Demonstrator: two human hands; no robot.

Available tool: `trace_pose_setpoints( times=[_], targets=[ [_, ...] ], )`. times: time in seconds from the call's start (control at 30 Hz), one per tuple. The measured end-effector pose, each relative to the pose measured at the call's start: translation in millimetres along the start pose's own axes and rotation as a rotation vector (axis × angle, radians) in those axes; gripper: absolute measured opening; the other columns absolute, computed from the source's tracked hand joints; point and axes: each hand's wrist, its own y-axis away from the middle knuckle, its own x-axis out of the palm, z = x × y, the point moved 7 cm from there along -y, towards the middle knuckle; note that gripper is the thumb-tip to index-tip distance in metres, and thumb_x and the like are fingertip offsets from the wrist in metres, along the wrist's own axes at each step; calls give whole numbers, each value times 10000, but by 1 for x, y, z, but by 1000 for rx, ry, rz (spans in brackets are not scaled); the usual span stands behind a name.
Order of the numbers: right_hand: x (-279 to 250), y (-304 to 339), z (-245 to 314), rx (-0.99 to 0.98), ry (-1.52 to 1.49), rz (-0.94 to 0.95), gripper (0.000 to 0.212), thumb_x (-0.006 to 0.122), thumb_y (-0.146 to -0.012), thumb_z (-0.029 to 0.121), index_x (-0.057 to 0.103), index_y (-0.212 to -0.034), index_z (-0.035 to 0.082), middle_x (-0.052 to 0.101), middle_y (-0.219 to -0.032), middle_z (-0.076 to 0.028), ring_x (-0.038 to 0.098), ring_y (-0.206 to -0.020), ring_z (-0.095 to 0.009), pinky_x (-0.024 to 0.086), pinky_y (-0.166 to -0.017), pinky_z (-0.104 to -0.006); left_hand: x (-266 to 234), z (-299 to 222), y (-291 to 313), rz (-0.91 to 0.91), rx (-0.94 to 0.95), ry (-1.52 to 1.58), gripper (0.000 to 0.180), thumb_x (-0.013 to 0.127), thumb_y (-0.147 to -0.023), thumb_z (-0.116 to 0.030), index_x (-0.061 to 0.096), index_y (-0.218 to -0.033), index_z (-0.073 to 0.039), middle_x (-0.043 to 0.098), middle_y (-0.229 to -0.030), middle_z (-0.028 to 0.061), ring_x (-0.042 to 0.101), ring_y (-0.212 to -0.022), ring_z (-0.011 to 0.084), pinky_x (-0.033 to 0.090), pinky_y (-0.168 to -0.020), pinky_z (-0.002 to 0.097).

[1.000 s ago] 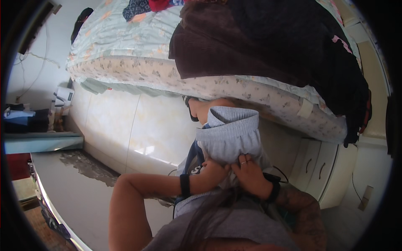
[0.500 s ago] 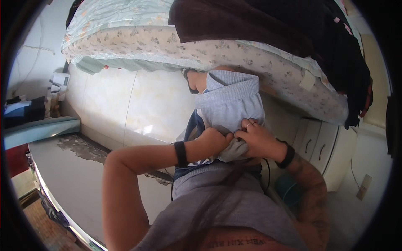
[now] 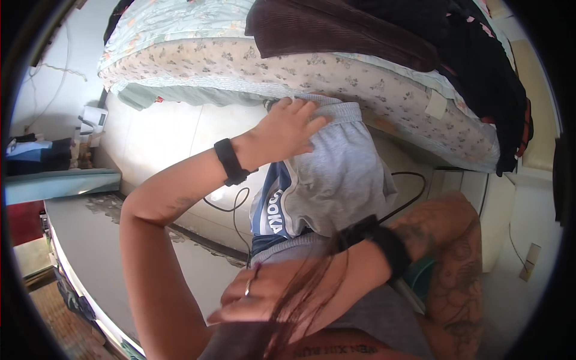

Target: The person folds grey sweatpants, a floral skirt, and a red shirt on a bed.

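A light grey knit garment [image 3: 342, 168] with a ribbed band [image 3: 347, 111] and a blue side panel with white lettering [image 3: 273, 207] lies over my lap. My left hand [image 3: 287, 131] rests at the far left edge of its band, palm down, fingers spread. Drawn back near my chest, my right hand [image 3: 270, 294] points leftward with fingers stretched out, one wearing a ring. Strands of long dark hair [image 3: 300, 282] hang across this hand and hide part of it. Both wrists carry black bands.
Ahead stands a bed with a floral mattress [image 3: 240, 60], dark clothing [image 3: 360, 36] draped over it. A grey tabletop with peeling edges [image 3: 96, 240] is at left. Black cable [image 3: 414, 174] loops beside my lap. A white cabinet [image 3: 468, 183] stands at right.
Both hands have let go of the bunched grey fabric. My left hand moved forward to the far band; my right hand came back toward my chest. The garment now lies flatter.
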Motion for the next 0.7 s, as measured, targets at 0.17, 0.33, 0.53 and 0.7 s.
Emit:
trace_pose_setpoints(
  times=[0.17, 0.33, 0.53, 0.7],
  targets=[
    [65, 0, 0, -4, -42, -120, 549, 466, -924, 387, 432, -1325, 14, 475, -1292, -196, 448, -1205, -301, 342, -1020, -391, 11, -1, 2, 43, -19, -34, 682, 707, -752, -337, 405, -1326, -129, 501, -1097, 120, 492, -1042, 275, 409, -891, 388],
    [72, 6, 14, -80, 7, -125, 532, 460, -931, 364, 420, -1344, 31, 474, -1297, -195, 449, -1204, -294, 342, -1017, -390, 6, 6, -13, 41, -88, 89, 593, 683, -781, -274, 446, -1296, -100, 550, -1058, 122, 547, -976, 294, 424, -869, 391],
    [58, 11, 30, -175, 136, -118, 517, 454, -939, 337, 406, -1367, 52, 473, -1302, -193, 450, -1202, -287, 343, -1015, -390, 11, 4, -11, -205, -197, 235, 460, 656, -794, -201, 514, -1214, -78, 572, -1004, 88, 557, -961, 275, 420, -868, 391],
    [11, 25, 37, -270, 246, -92, 507, 448, -945, 314, 394, -1386, 68, 472, -1307, -192, 451, -1201, -280, 343, -1013, -389, 14, -8, 17, -251, -402, 244, 532, 676, -763, -159, 484, -1254, -83, 503, -1179, 134, 486, -1078, 306, 385, -936, 380]
  ],
)
